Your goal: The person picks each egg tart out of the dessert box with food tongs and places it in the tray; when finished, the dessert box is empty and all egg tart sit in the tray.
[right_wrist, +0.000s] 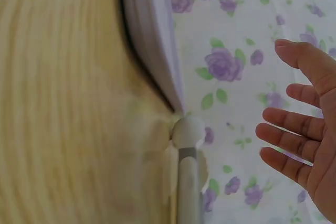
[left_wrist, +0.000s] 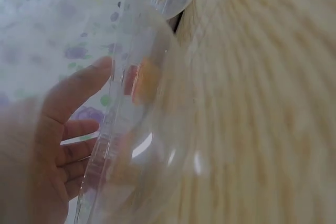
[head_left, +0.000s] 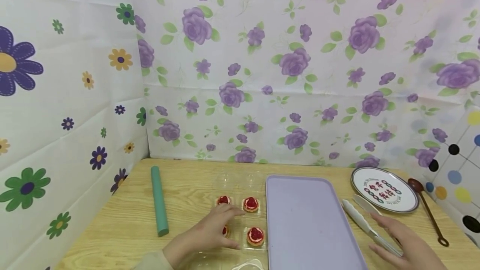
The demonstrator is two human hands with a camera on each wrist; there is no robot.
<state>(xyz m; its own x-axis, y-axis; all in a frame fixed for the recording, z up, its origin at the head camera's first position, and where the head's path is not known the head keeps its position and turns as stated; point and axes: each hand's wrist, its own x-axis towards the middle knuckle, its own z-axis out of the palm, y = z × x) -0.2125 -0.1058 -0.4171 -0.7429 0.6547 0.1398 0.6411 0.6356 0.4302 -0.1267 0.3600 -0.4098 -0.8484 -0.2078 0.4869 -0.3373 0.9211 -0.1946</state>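
Two hands (head_left: 210, 229) (head_left: 410, 241), fingers spread, near tarts (head_left: 256, 237) and tongs (head_left: 358, 218), plate (head_left: 408, 202) with red characters (head_left: 383, 191) too small to read

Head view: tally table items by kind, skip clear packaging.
Tarts: 4 (2 partly hidden)
Tray: 1
Plate: 1
Tongs: 1
Spoon: 1
Green rod: 1
Total: 9

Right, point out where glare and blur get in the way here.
Left wrist: bright glare streaks cross the clear box, and the tart seen through it looks hazy; right wrist: the table's grain is smeared, the right hand sharper; head: mostly sharp, the tray evenly lit.
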